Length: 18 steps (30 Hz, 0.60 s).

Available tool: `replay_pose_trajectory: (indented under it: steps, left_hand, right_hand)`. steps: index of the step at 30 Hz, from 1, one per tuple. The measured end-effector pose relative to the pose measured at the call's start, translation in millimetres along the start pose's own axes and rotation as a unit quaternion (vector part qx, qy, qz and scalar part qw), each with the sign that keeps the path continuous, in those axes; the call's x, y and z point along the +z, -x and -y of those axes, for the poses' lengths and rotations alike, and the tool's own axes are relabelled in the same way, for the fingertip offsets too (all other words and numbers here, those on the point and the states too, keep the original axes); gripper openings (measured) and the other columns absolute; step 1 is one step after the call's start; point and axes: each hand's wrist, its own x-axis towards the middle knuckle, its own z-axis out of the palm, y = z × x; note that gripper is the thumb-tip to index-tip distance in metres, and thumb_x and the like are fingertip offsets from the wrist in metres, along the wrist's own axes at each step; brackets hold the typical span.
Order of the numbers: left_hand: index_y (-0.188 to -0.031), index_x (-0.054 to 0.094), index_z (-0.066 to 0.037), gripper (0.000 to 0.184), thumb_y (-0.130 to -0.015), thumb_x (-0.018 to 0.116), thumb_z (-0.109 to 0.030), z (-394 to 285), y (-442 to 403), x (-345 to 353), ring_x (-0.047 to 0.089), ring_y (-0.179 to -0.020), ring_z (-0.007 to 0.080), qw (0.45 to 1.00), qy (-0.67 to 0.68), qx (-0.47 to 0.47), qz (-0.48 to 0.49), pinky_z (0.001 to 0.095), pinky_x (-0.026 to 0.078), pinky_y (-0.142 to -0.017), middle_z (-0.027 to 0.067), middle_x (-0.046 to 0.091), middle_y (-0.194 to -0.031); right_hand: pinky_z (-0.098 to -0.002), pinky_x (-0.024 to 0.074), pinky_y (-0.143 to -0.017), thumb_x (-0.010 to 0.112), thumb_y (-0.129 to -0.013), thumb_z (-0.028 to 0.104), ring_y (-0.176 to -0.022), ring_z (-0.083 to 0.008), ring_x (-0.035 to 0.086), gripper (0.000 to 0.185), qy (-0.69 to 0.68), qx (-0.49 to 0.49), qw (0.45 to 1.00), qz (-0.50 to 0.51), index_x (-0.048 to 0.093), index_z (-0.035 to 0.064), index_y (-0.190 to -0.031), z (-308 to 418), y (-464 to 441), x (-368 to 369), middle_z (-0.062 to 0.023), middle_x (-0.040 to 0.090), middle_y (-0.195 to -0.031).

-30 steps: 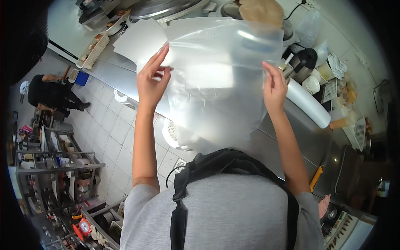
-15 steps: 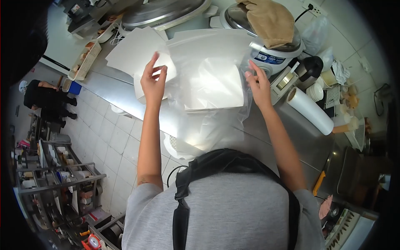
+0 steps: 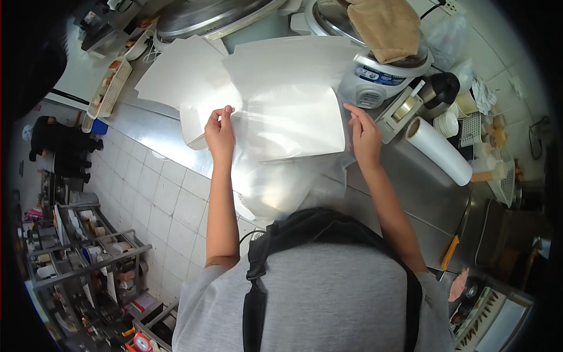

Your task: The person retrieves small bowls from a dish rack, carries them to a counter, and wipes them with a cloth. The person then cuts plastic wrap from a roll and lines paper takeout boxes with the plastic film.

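Observation:
A clear plastic sheet [image 3: 287,185] drapes over an open white cardboard box [image 3: 302,126] and hangs past its near edge. The box's lid flap [image 3: 293,58] stands folded back behind it. At the box's left side, my left hand [image 3: 220,138] pinches the sheet's edge, thumb against fingers, and creases run from there across the box. On the right side, my right hand [image 3: 366,139] has its fingertips and thumb close together on the sheet's other edge. A second open white box [image 3: 193,123] sits to the left, partly behind my left hand.
Behind the boxes stand a large metal-lidded pot [image 3: 205,20] and a rice cooker [image 3: 375,79] with a brown cloth [image 3: 387,29] on it. A plastic wrap roll [image 3: 438,151] lies right on the steel counter [image 3: 404,188]. A person [image 3: 56,144] stands far left, beyond a rack [image 3: 94,252].
My left hand has lowered and closed from spread fingers to a pinch on the sheet. My right hand has moved slightly down, its fingers drawing together. The sheet is pulled flatter over the box.

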Motion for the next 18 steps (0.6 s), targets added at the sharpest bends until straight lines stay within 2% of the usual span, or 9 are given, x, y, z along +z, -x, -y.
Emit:
replay_pose_trajectory:
  steps: [3, 7, 10, 13, 14, 16, 18]
  left_hand:
    - [-0.089, 0.067, -0.002, 0.027, -0.095, 0.061, -0.028, 13, -27, -6, 0.028, -0.045, 0.0000, 0.997, -0.062, 0.023, 0.042, 0.0214, 0.019, -0.042, -0.0060, 0.052, -0.058]
    - [-0.097, 0.069, -0.002, 0.032, -0.094, 0.062, -0.033, 3, -37, -9, 0.032, -0.044, 0.0011, 0.995, -0.046, -0.003, 0.085, 0.0217, 0.024, -0.041, -0.0054, 0.052, -0.057]
    - [-0.111, 0.065, -0.002, 0.037, -0.093, 0.062, -0.034, -19, -23, -14, 0.049, -0.053, 0.0073, 0.991, -0.064, -0.076, 0.094, 0.0237, 0.038, -0.049, -0.0002, 0.057, -0.063]
    - [-0.123, 0.058, -0.002, 0.044, -0.094, 0.060, -0.034, -33, 10, -7, 0.061, -0.078, 0.0165, 0.962, -0.240, 0.123, -0.050, 0.0303, 0.049, -0.066, 0.0079, 0.062, -0.082]
    - [-0.126, 0.056, -0.005, 0.041, -0.091, 0.063, -0.026, -47, 23, -2, 0.059, -0.098, 0.0238, 0.944, -0.259, 0.183, -0.087, 0.0362, 0.049, -0.079, 0.0134, 0.061, -0.105]
    - [-0.123, 0.059, -0.007, 0.037, -0.089, 0.064, -0.022, -52, 34, 4, 0.057, -0.105, 0.0269, 0.903, -0.293, 0.315, -0.010, 0.0376, 0.048, -0.085, 0.0131, 0.060, -0.112]
    - [-0.120, 0.061, -0.009, 0.034, -0.087, 0.065, -0.016, -56, 40, 8, 0.054, -0.113, 0.0304, 0.844, -0.334, 0.411, 0.088, 0.0416, 0.044, -0.093, 0.0113, 0.059, -0.117]
  right_hand:
    - [-0.0319, 0.0457, -0.059, 0.048, -0.088, -0.004, -0.061, -0.0217, 0.057, 0.037, 0.019, 0.008, 0.999, 0.040, 0.066, 0.0140, -0.114, -6, -2, -1, -0.0094, 0.060, -0.075]
    - [-0.0340, 0.0472, -0.061, 0.047, -0.087, -0.005, -0.066, -0.0230, 0.060, 0.038, 0.023, 0.021, 0.998, 0.058, 0.066, 0.0133, -0.115, -4, -3, 0, -0.0110, 0.061, -0.077]
    - [-0.0343, 0.0483, -0.064, 0.047, -0.087, -0.005, -0.070, -0.0249, 0.062, 0.039, 0.010, 0.029, 0.997, 0.074, 0.065, 0.0121, -0.117, -1, -4, -3, -0.0127, 0.062, -0.081]
    - [-0.0341, 0.0495, -0.066, 0.047, -0.087, -0.005, -0.071, -0.0261, 0.062, 0.039, -0.003, -0.030, 0.997, 0.065, 0.063, 0.0106, -0.119, -3, -8, -3, -0.0138, 0.062, -0.082]
    - [-0.0350, 0.0495, -0.069, 0.048, -0.087, -0.004, -0.075, -0.0266, 0.062, 0.038, 0.001, -0.019, 0.996, 0.084, 0.063, 0.0106, -0.119, -4, -10, -5, -0.0141, 0.061, -0.086]
    - [-0.0366, 0.0493, -0.076, 0.050, -0.087, -0.001, -0.083, -0.0277, 0.061, 0.036, 0.009, 0.002, 0.992, 0.127, 0.063, 0.0106, -0.118, -3, -14, -9, -0.0147, 0.061, -0.094]
    - [-0.0384, 0.0472, -0.082, 0.053, -0.087, 0.001, -0.094, -0.0289, 0.058, 0.033, 0.084, -0.045, 0.993, 0.072, 0.064, 0.0114, -0.116, 1, -18, -8, -0.0139, 0.058, -0.104]
